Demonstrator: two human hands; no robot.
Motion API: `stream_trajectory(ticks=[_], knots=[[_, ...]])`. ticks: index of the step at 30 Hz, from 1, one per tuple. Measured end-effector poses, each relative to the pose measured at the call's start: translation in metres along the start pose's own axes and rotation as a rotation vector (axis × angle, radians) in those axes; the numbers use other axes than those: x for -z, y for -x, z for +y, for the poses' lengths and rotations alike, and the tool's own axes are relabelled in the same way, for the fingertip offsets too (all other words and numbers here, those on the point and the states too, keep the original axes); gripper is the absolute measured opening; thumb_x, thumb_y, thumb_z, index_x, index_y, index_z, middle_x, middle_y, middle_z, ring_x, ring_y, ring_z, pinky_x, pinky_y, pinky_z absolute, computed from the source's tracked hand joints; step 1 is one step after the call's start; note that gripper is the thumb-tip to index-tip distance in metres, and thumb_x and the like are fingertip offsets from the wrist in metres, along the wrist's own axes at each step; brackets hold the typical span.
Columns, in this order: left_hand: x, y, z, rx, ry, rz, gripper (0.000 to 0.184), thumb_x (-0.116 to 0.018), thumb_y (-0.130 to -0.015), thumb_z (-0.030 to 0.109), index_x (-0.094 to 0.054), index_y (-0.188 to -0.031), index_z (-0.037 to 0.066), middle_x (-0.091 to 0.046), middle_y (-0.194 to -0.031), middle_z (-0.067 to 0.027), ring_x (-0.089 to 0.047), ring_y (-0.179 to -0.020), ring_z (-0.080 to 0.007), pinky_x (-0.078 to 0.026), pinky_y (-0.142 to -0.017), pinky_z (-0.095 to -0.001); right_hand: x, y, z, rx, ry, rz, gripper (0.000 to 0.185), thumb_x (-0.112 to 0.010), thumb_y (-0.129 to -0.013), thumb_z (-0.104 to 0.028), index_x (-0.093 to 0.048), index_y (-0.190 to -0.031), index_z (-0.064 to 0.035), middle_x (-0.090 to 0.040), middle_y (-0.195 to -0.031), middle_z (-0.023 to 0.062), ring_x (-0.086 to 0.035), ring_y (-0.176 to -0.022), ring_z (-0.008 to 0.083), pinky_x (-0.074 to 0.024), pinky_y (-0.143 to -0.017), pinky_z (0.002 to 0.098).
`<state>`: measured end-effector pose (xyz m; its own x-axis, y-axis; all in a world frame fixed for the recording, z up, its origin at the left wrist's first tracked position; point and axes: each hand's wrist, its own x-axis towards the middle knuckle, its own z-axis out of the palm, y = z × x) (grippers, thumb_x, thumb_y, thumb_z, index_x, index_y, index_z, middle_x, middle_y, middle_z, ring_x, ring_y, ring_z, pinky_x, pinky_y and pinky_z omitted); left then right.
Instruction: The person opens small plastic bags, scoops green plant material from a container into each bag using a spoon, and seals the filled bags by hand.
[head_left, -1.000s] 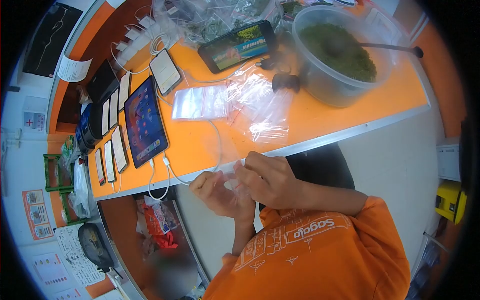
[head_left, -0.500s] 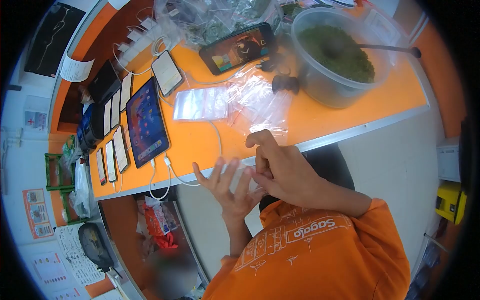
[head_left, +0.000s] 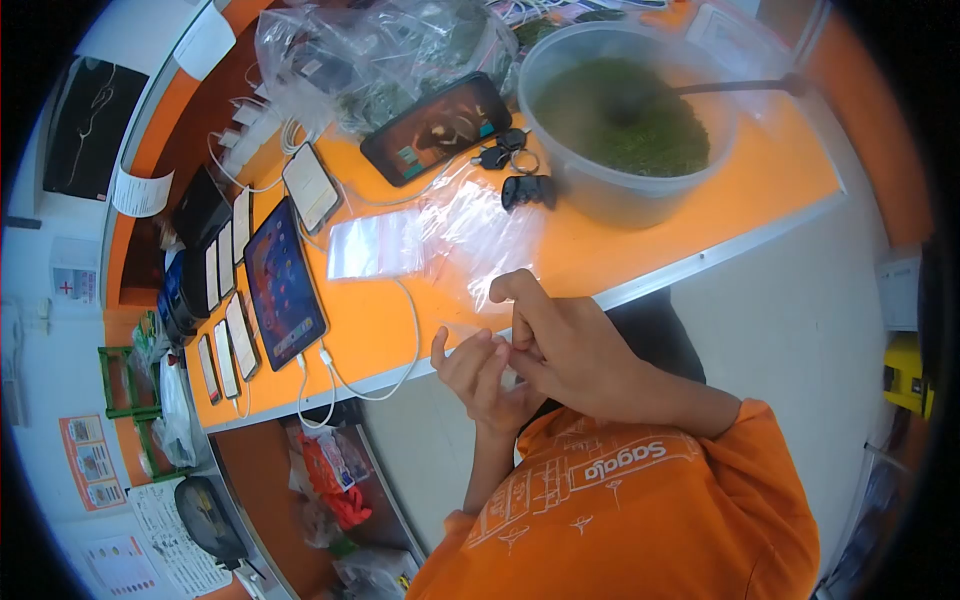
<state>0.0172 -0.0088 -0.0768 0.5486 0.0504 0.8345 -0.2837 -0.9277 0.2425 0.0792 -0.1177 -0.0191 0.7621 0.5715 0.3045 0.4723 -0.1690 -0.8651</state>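
My left hand (head_left: 482, 382) and my right hand (head_left: 578, 345) meet in front of my chest, just off the table's near edge. Between them is a small piece of clear plastic, apparently a clear plastic bag (head_left: 511, 378), mostly hidden by the fingers. The left fingers are curled in on it, and the right thumb pinches it while the right index finger arches above. On the table ahead lie a stack of flat clear zip bags (head_left: 375, 246) and a loose spread of clear bags (head_left: 480, 235). A translucent tub (head_left: 620, 195) holds green shredded leaf (head_left: 640, 125) with a dark-handled scoop (head_left: 740, 87).
Beside the tub lie keys (head_left: 500, 152) and a small dark object (head_left: 528, 192). A phone playing video (head_left: 437, 128) leans by filled plastic bags (head_left: 385, 60). Leftward are a tablet (head_left: 283, 282), several phones (head_left: 240, 330) and white charging cables (head_left: 415, 340). The table's metal edge (head_left: 700, 257) runs ahead.
My left fingers, spread before, have curled in and moved right against my right hand. The view has shifted slightly, so the table things appear further left.
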Motion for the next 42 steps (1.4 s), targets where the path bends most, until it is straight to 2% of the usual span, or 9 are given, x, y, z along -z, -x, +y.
stream_trajectory(ticks=[5,10,11,13,16,20,32,40,42], knots=[[-0.015,-0.007,0.003,0.099,0.270,0.108,0.051,-0.069,-0.071,0.019,-0.037,-0.109,0.005,-0.048,-0.092,-0.0116,-0.050,-0.089,-0.0229,-0.036,-0.091,-0.0485,0.045,0.011,-0.017,0.128,0.004,0.125,0.033,-0.065,-0.073,-0.004,-0.044,-0.099,-0.0069,-0.048,-0.061,0.0015,-0.047,-0.049,0.0140,-0.0369,-0.045,0.0268],[-0.021,-0.023,0.005,0.309,0.553,0.206,0.046,-0.063,-0.079,0.025,-0.039,-0.111,0.002,-0.049,-0.095,-0.0125,-0.049,-0.088,-0.0215,-0.039,-0.085,-0.0400,0.138,0.016,0.024,0.182,-0.114,1.206,0.051,-0.076,-0.064,-0.007,-0.049,-0.107,-0.0010,-0.052,-0.084,0.0041,-0.054,-0.075,0.0118,-0.0487,-0.067,0.0276],[-0.021,-0.025,0.006,0.349,0.595,0.205,0.044,-0.061,-0.080,0.025,-0.040,-0.111,0.002,-0.049,-0.096,-0.0123,-0.049,-0.088,-0.0210,-0.040,-0.083,-0.0385,0.162,0.006,0.023,0.099,0.262,1.195,0.049,-0.074,-0.066,-0.007,-0.049,-0.108,-0.0009,-0.051,-0.085,0.0040,-0.053,-0.075,0.0111,-0.0488,-0.067,0.0267],[-0.025,-0.028,0.008,0.405,0.676,0.203,0.040,-0.059,-0.082,0.024,-0.042,-0.109,0.001,-0.049,-0.096,-0.0120,-0.048,-0.088,-0.0202,-0.040,-0.082,-0.0362,0.184,-0.009,0.039,0.070,0.314,0.963,0.037,-0.071,-0.071,-0.008,-0.054,-0.102,0.0000,-0.053,-0.082,0.0029,-0.053,-0.072,0.0101,-0.0479,-0.064,0.0234],[-0.031,-0.034,0.011,0.459,0.756,0.182,0.033,-0.058,-0.082,0.018,-0.045,-0.105,0.000,-0.049,-0.095,-0.0116,-0.048,-0.088,-0.0193,-0.041,-0.080,-0.0338,0.208,-0.024,0.057,-0.064,-0.026,0.518,0.022,-0.068,-0.074,-0.008,-0.058,-0.090,0.0008,-0.056,-0.077,0.0026,-0.055,-0.069,0.0095,-0.0466,-0.058,0.0207],[-0.031,-0.035,0.015,0.539,0.765,0.111,0.029,-0.058,-0.079,0.010,-0.047,-0.103,-0.001,-0.049,-0.094,-0.0106,-0.048,-0.085,-0.0174,-0.040,-0.077,-0.0302,0.213,-0.040,0.049,0.103,0.024,0.286,0.008,-0.063,-0.077,-0.005,-0.058,-0.079,0.0012,-0.057,-0.066,0.0030,-0.057,-0.059,0.0099,-0.0462,-0.053,0.0206],[-0.049,-0.052,0.009,0.468,0.654,0.013,0.036,-0.068,-0.065,-0.005,-0.049,-0.095,-0.001,-0.049,-0.084,-0.0091,-0.046,-0.076,-0.0172,-0.037,-0.070,-0.0270,0.180,-0.073,0.033,0.502,0.551,0.413,0.009,-0.060,-0.081,-0.011,-0.061,-0.078,-0.0019,-0.059,-0.059,0.0044,-0.060,-0.052,0.0168,-0.0428,-0.046,0.0234],[-0.050,-0.052,0.001,0.446,0.572,-0.003,0.037,-0.068,-0.064,-0.005,-0.049,-0.094,-0.001,-0.048,-0.083,-0.0099,-0.046,-0.073,-0.0172,-0.038,-0.068,-0.0264,0.171,-0.047,0.029,0.539,-0.190,0.389,0.021,-0.047,-0.089,-0.008,-0.054,-0.080,0.0091,-0.058,-0.066,0.0132,-0.058,-0.052,0.0155,-0.0462,-0.044,0.0247],[-0.052,-0.048,-0.002,0.463,0.572,0.011,0.038,-0.068,-0.064,-0.005,-0.048,-0.095,-0.001,-0.048,-0.084,-0.0099,-0.046,-0.073,-0.0167,-0.038,-0.068,-0.0259,0.162,-0.049,0.028,0.513,-0.128,0.455,0.022,-0.046,-0.090,-0.009,-0.054,-0.081,0.0092,-0.058,-0.064,0.0127,-0.058,-0.051,0.0149,-0.0454,-0.044,0.0240]])
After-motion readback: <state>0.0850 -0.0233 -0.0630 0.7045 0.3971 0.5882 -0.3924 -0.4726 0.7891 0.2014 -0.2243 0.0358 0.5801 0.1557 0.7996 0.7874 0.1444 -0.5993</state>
